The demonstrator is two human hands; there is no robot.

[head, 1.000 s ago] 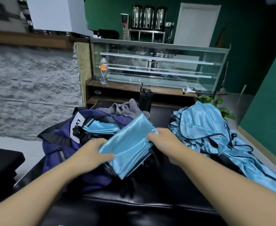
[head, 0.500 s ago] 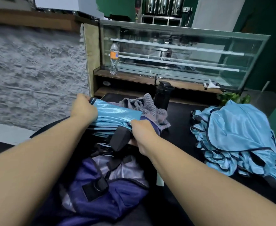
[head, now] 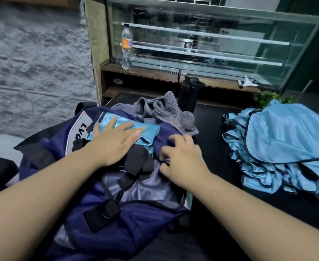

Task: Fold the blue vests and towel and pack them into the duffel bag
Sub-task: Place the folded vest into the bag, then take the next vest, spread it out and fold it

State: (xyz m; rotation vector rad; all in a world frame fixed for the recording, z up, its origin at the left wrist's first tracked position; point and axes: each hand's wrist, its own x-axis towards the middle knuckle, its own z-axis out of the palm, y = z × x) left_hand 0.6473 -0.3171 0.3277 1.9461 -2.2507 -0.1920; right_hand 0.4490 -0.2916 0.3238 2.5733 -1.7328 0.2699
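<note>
A navy duffel bag (head: 136,221) lies open on the black table in front of me. A folded blue vest (head: 149,129) sits in its opening, on top of other folded blue fabric. My left hand (head: 113,142) presses flat on that vest with straight fingers. My right hand (head: 183,159) grips the bag's navy edge just right of the vest, fingers curled into the fabric. A crumpled grey towel (head: 166,110) lies behind the bag. A heap of unfolded blue vests (head: 281,144) rests on the table at the right.
A black shaker bottle (head: 189,93) stands behind the towel. Beyond it runs a wooden shelf (head: 155,72) under a glass display case, with a plastic water bottle (head: 126,48) on it. A green plant (head: 268,96) peeks out behind the vest heap. A grey stone wall fills the left.
The folded vest went from my two hands down into the bag. My left hand now lies flat on it, and my right hand has let go of it and taken the bag's edge.
</note>
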